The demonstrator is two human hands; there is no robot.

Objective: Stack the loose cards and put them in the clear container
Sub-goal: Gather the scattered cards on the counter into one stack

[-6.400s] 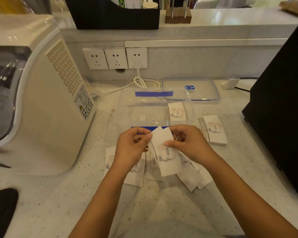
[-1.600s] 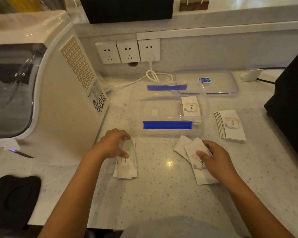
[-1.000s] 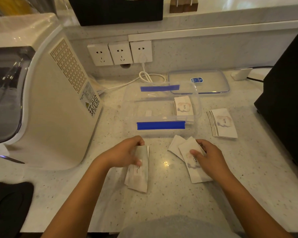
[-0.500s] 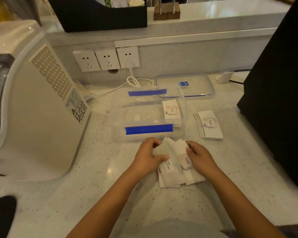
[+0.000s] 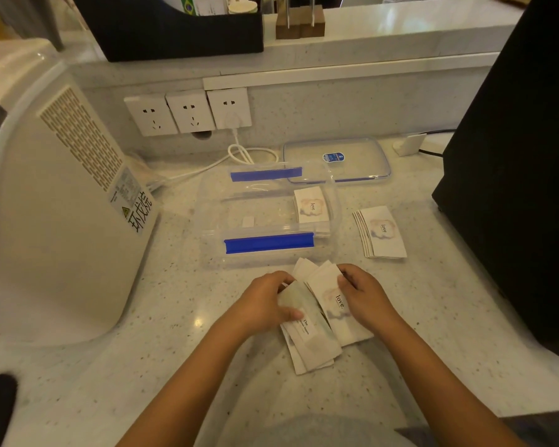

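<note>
Several loose white cards (image 5: pixel 320 321) printed "love." lie fanned on the counter just in front of the clear container (image 5: pixel 213 221). My left hand (image 5: pixel 265 304) grips the left part of the bunch, thumb on top. My right hand (image 5: pixel 365 298) holds the right part of the bunch. The container has blue clips on its near and far rims and stands open, with a small stack of cards (image 5: pixel 312 204) in its right end. Another neat stack of cards (image 5: pixel 381 233) lies on the counter to the container's right.
The container's clear lid (image 5: pixel 336 159) lies behind it. A large white appliance (image 5: pixel 52 214) stands on the left, a black box (image 5: pixel 513 175) on the right. Wall sockets (image 5: pixel 188 112) with a white cable (image 5: pixel 249 153) are at the back.
My left hand slid its cards rightward from the left side of the counter and merged them with the cards under my right hand. Both hands now hold one bunch.
</note>
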